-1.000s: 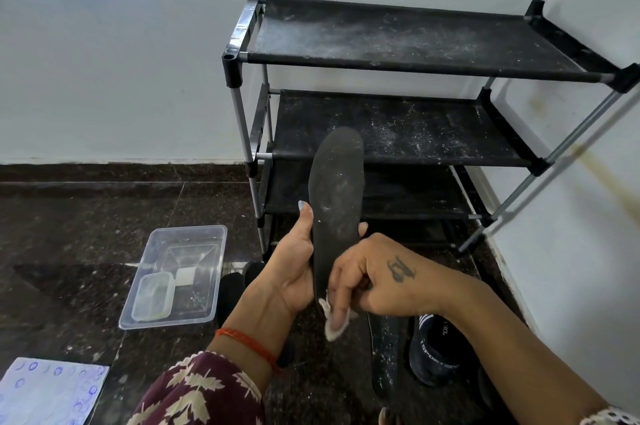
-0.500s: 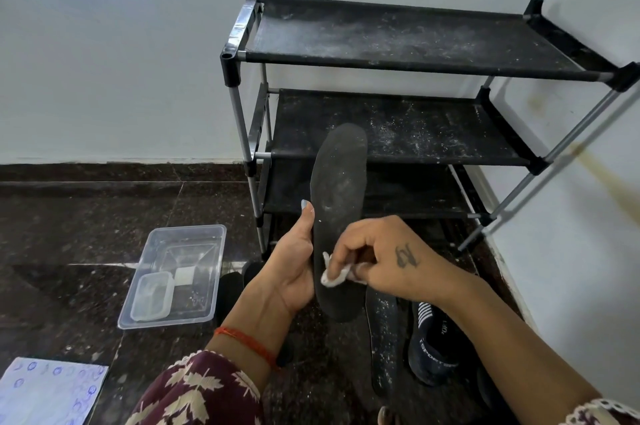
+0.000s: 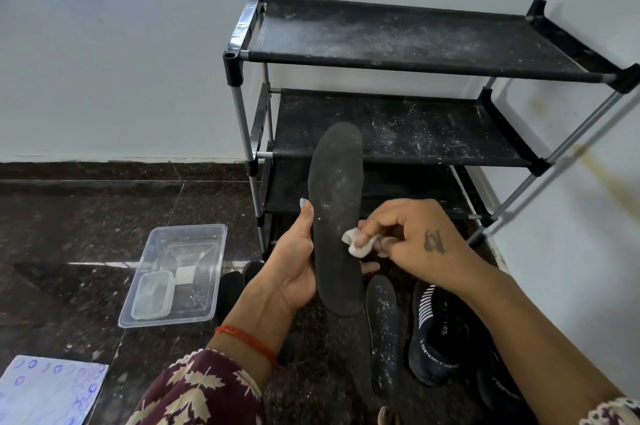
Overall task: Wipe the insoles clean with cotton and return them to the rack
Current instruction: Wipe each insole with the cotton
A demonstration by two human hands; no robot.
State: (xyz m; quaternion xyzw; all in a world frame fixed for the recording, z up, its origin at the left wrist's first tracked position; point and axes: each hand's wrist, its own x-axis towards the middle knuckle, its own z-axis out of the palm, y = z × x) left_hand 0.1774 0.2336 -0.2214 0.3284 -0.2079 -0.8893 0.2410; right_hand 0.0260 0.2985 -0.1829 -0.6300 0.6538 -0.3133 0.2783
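Note:
A dusty black insole (image 3: pixel 335 203) stands upright in front of the rack, toe end up. My left hand (image 3: pixel 294 262) grips its lower half from the left, thumb along its edge. My right hand (image 3: pixel 405 237) pinches a small white cotton wad (image 3: pixel 356 243) and presses it against the insole's right side near the middle. A second speckled insole (image 3: pixel 382 331) lies flat on the floor below. The black three-shelf rack (image 3: pixel 433 40) stands against the wall, its shelves dusty and bare.
A clear plastic tray (image 3: pixel 211 241) holding a small lidded box (image 3: pixel 152 295) sits on the dark floor at left. A dark sports shoe (image 3: pixel 436 338) lies at lower right, another dark shoe (image 3: pixel 232 282) behind my left wrist. Patterned paper (image 3: pixel 48 390) lies bottom left.
My right hand has carried the cotton up the insole from its heel end to the middle and over to its right side. My left hand keeps the insole steady.

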